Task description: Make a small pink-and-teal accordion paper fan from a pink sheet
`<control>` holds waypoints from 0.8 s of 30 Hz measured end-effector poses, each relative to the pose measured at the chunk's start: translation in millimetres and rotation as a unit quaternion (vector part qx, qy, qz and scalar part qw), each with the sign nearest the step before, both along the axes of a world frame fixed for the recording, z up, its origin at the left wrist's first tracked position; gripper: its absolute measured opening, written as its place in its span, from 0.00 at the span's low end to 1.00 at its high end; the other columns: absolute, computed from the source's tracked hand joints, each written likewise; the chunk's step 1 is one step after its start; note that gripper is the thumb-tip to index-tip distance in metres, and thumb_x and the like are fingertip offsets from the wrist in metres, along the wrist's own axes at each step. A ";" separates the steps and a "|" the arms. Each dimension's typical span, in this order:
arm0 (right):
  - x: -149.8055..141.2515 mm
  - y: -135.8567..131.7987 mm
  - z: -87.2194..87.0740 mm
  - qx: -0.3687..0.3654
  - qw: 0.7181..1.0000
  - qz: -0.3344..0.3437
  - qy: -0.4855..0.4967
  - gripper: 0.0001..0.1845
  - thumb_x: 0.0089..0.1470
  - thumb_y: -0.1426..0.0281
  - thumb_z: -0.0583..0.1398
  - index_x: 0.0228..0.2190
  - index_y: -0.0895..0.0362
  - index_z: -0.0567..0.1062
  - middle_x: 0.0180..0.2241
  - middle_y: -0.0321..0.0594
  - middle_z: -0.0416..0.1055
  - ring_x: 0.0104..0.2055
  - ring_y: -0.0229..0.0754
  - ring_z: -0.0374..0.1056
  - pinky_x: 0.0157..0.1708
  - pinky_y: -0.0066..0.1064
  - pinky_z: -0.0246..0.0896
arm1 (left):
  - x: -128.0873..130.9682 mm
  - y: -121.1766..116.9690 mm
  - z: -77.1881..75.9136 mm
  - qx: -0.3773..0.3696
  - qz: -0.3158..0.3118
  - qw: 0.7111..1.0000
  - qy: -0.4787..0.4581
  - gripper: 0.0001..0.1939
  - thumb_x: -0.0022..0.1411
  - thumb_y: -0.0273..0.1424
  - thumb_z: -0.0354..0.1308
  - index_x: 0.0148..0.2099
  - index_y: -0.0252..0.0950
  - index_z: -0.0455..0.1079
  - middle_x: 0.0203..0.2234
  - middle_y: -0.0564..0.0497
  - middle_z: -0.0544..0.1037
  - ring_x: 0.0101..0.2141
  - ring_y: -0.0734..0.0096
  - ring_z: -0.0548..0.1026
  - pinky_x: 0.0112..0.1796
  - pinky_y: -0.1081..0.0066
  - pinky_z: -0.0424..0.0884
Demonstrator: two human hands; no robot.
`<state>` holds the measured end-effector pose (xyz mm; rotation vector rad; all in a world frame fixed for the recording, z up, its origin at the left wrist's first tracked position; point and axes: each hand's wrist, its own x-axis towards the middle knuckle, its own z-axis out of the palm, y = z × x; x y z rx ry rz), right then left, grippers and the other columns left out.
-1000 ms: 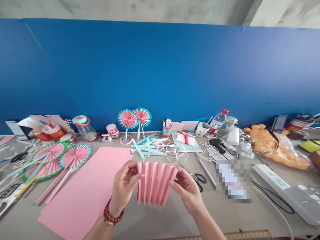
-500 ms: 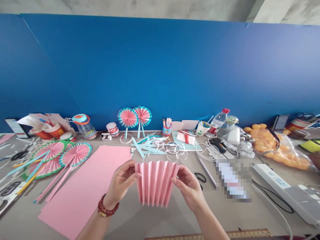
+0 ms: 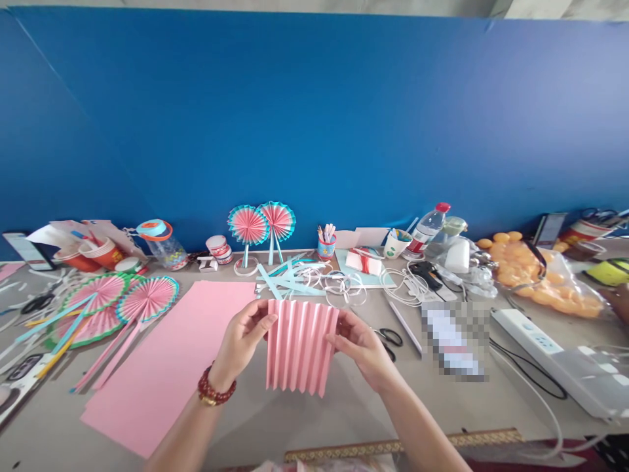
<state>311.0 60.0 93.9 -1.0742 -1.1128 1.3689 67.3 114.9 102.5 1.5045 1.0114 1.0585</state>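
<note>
A pink pleated sheet of paper (image 3: pixel 301 351) hangs upright above the table, folded accordion-style with several vertical creases. My left hand (image 3: pixel 248 337) pinches its upper left edge between thumb and fingers; a dark red beaded bracelet circles that wrist. On the opposite side, my right hand (image 3: pixel 361 341) grips the upper right edge the same way. Flat pink sheets (image 3: pixel 171 354) lie stacked on the table beside my left forearm. Black-handled scissors (image 3: pixel 390 337) rest just beyond my right hand, partly hidden by it.
Finished paper fans (image 3: pixel 147 301) lie at the left; two more (image 3: pixel 263 223) stand against the blue partition (image 3: pixel 314 118). Light-blue paper strips (image 3: pixel 289 282) and white cables (image 3: pixel 403 286) spread along the back. A power strip (image 3: pixel 535 341) and a bag of orange balls (image 3: pixel 540 278) occupy the right.
The pleated paper has been drawn somewhat narrower, with my right hand moved a little left. My view has tilted slightly down, so the table's front edge shows more.
</note>
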 end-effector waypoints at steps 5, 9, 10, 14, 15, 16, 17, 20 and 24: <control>-12.5 5.3 -8.9 0.001 1.000 -0.021 0.022 0.25 0.50 0.59 0.68 0.47 0.55 0.73 0.43 0.43 0.75 0.43 0.44 0.72 0.38 0.33 0.68 | 20.9 -10.9 -21.4 -0.021 0.030 0.999 -0.017 0.17 0.66 0.45 0.54 0.45 0.37 0.74 0.35 0.47 0.78 0.40 0.61 0.75 0.44 0.65 0.73; -27.3 9.5 -19.6 0.019 0.999 -0.026 0.013 0.21 0.49 0.60 0.68 0.42 0.55 0.72 0.37 0.39 0.74 0.33 0.39 0.70 0.32 0.30 0.67 | 39.7 -25.7 -32.4 -0.042 -0.041 0.996 -0.061 0.23 0.64 0.45 0.57 0.57 0.38 0.68 0.46 0.44 0.77 0.48 0.58 0.74 0.49 0.60 0.72; -30.4 10.6 -21.4 0.023 1.000 -0.021 0.002 0.20 0.49 0.61 0.68 0.41 0.56 0.72 0.34 0.37 0.73 0.31 0.37 0.69 0.30 0.30 0.66 | 43.6 -28.0 -33.8 -0.055 -0.083 0.992 -0.076 0.27 0.62 0.44 0.60 0.59 0.39 0.65 0.48 0.43 0.76 0.48 0.58 0.74 0.47 0.60 0.73; -34.3 14.8 -22.2 0.056 0.994 -0.025 -0.088 0.15 0.51 0.63 0.66 0.39 0.56 0.73 0.28 0.34 0.71 0.29 0.37 0.67 0.29 0.29 0.63 | 51.6 -30.9 -37.5 -0.136 -0.133 0.976 -0.105 0.36 0.56 0.41 0.67 0.62 0.39 0.58 0.43 0.45 0.76 0.33 0.68 0.76 0.35 0.66 0.75; -33.3 15.6 -20.9 0.064 0.992 -0.028 -0.105 0.14 0.52 0.62 0.66 0.38 0.56 0.73 0.28 0.34 0.71 0.29 0.37 0.67 0.29 0.29 0.63 | 51.6 -30.7 -38.0 -0.148 -0.121 0.976 -0.104 0.36 0.56 0.40 0.67 0.61 0.38 0.57 0.40 0.47 0.76 0.30 0.70 0.75 0.32 0.67 0.75; -31.9 16.1 -19.3 0.070 0.991 -0.029 -0.113 0.14 0.53 0.62 0.65 0.38 0.56 0.73 0.28 0.34 0.70 0.29 0.37 0.67 0.29 0.28 0.63 | 51.0 -30.6 -38.2 -0.152 -0.107 0.978 -0.099 0.36 0.56 0.40 0.66 0.61 0.37 0.56 0.38 0.48 0.75 0.28 0.71 0.74 0.31 0.68 0.74; -30.5 16.4 -17.7 0.076 0.990 -0.031 -0.114 0.14 0.54 0.61 0.64 0.38 0.56 0.73 0.28 0.35 0.70 0.29 0.37 0.67 0.29 0.28 0.63 | 50.2 -30.5 -38.0 -0.145 -0.092 0.981 -0.086 0.36 0.56 0.40 0.66 0.61 0.37 0.56 0.37 0.49 0.75 0.28 0.71 0.74 0.30 0.68 0.74; -28.9 16.1 -14.1 0.086 0.990 -0.041 -0.105 0.18 0.53 0.57 0.65 0.39 0.56 0.71 0.33 0.37 0.70 0.32 0.38 0.67 0.28 0.27 0.63 | 47.9 -31.4 -35.2 -0.074 -0.030 0.997 -0.006 0.35 0.54 0.39 0.68 0.60 0.37 0.58 0.41 0.47 0.76 0.36 0.63 0.77 0.38 0.62 0.75; -33.1 15.9 -17.1 0.076 0.992 -0.003 -0.100 0.25 0.45 0.57 0.70 0.40 0.56 0.69 0.31 0.35 0.69 0.31 0.37 0.66 0.27 0.27 0.62 | 46.8 -34.6 -30.4 -0.021 0.005 0.997 0.069 0.36 0.52 0.39 0.69 0.58 0.37 0.60 0.45 0.45 0.77 0.45 0.55 0.76 0.46 0.58 0.73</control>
